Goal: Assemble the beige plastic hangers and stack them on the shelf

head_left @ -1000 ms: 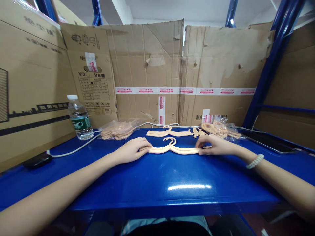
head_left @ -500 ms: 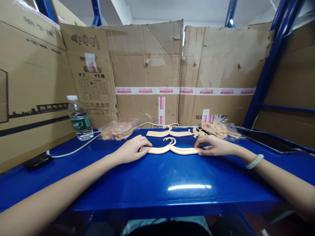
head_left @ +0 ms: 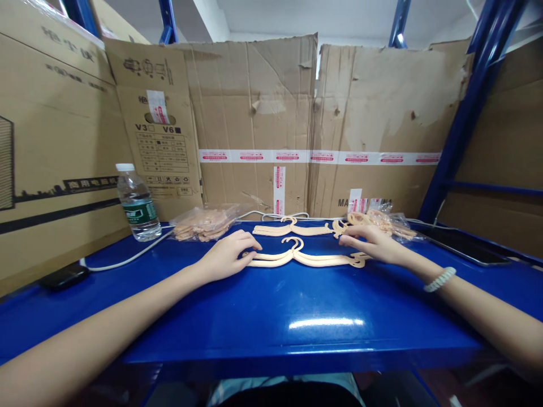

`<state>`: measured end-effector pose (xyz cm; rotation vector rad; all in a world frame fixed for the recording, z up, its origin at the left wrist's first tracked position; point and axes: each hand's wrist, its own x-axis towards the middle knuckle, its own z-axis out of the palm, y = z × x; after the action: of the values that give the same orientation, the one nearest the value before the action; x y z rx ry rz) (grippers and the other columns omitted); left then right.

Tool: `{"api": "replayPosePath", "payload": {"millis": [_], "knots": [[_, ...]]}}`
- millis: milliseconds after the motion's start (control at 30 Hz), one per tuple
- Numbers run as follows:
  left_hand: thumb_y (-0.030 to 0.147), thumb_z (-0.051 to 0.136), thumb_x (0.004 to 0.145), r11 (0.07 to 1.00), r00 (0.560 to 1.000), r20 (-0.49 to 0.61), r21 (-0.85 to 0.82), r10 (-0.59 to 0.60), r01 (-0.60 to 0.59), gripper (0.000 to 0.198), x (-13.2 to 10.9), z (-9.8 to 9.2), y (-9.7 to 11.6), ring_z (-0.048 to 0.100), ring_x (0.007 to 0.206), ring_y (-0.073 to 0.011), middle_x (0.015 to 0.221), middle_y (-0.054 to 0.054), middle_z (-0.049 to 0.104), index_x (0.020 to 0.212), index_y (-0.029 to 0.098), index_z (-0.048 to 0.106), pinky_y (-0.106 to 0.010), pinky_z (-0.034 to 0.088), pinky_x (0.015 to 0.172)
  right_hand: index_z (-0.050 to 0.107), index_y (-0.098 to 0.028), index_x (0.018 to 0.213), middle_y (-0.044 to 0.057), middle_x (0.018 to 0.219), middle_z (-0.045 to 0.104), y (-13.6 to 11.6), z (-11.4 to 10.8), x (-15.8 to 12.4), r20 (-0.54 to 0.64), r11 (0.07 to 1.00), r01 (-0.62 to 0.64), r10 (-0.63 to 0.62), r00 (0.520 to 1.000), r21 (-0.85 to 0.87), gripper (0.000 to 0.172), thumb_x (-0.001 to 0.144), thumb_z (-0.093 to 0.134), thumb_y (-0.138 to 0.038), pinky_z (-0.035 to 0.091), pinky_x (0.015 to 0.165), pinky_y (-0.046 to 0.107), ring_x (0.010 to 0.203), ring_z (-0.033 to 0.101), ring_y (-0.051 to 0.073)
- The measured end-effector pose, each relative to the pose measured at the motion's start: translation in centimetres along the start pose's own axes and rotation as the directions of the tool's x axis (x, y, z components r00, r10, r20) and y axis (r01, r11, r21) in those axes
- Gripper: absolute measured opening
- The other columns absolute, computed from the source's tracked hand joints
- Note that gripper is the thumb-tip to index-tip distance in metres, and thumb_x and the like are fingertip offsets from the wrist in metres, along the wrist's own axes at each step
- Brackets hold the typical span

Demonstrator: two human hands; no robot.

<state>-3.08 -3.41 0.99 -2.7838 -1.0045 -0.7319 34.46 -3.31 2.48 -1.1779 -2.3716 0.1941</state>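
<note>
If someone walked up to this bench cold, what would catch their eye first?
Probably the pale peach hangers lying on the glossy blue table, left hand on their left end, right hand open by the right end. Behind them stands a wall of taped cardboard boxes, with a water bottle at the left.

Cannot see the left tip of the near hanger under the left hand; cannot read the label on the water bottle, centre left.

Glossy blue table, torn cardboard walls, blue steel shelving posts, overhead light glare.
</note>
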Motion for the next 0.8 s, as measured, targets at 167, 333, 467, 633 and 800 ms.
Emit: {"api": "replayPosePath", "payload": {"millis": [167,333,467,633,800], "knots": [[0.016,0.046,0.085,0.999,0.997,-0.072,0.040,-0.013,0.016,0.022,0.05,0.01,-0.23,0.055,0.090,-0.0194,0.093,-0.006,0.063,0.094,0.020,0.065,-0.033,0.046,0.081,0.067,-0.016,0.081,0.008,0.082,0.069,-0.10,-0.05,0.00,-0.052,0.999,-0.028,0.026,0.998,-0.029,0.052,0.089,0.040,-0.058,0.044,0.069,0.032,0.076,0.061,0.022],[0.011,0.046,0.082,0.996,0.996,-0.075,0.082,-0.039,0.045,0.024,0.06,0.04,-0.50,0.054,0.078,-0.0171,0.078,-0.003,0.058,0.092,0.020,0.066,-0.029,0.044,0.071,0.067,-0.016,0.081,0.008,0.081,0.069,0.32,0.04,0.04,-0.059,0.999,-0.030,0.028,0.998,-0.036,0.051,0.090,0.040,-0.058,0.043,0.068,0.032,0.075,0.061,0.022],[0.015,0.053,0.083,0.996,0.994,-0.072,0.017,-0.084,0.086,0.018,0.12,0.03,-0.70,0.057,0.076,-0.0164,0.075,-0.001,0.060,0.094,0.020,0.066,-0.028,0.044,0.071,0.066,-0.015,0.081,0.008,0.081,0.069,0.33,0.06,0.04,-0.046,0.999,-0.029,0.027,0.999,-0.031,0.049,0.090,0.041,-0.056,0.043,0.067,0.032,0.074,0.061,0.021],[0.009,0.051,0.082,0.988,0.988,-0.081,-0.086,-0.134,0.127,0.023,0.25,-0.51,-0.47,0.063,0.077,-0.0163,0.080,-0.001,0.068,0.091,0.020,0.069,-0.029,0.046,0.075,0.066,-0.016,0.081,0.008,0.079,0.068,0.11,0.03,0.04,-0.053,0.998,-0.025,0.022,0.998,-0.053,0.048,0.090,0.040,-0.055,0.042,0.067,0.032,0.073,0.060,0.022],[0.011,0.052,0.084,0.993,0.988,-0.109,-0.037,-0.112,0.109,0.019,0.26,-0.62,-0.30,0.062,0.083,-0.0177,0.086,-0.002,0.069,0.082,0.020,0.068,-0.030,0.047,0.077,0.067,-0.015,0.082,0.008,0.079,0.068,0.11,0.00,0.02,-0.052,0.998,-0.023,0.020,0.998,-0.062,0.049,0.090,0.040,-0.055,0.042,0.066,0.032,0.073,0.059,0.022]]}}
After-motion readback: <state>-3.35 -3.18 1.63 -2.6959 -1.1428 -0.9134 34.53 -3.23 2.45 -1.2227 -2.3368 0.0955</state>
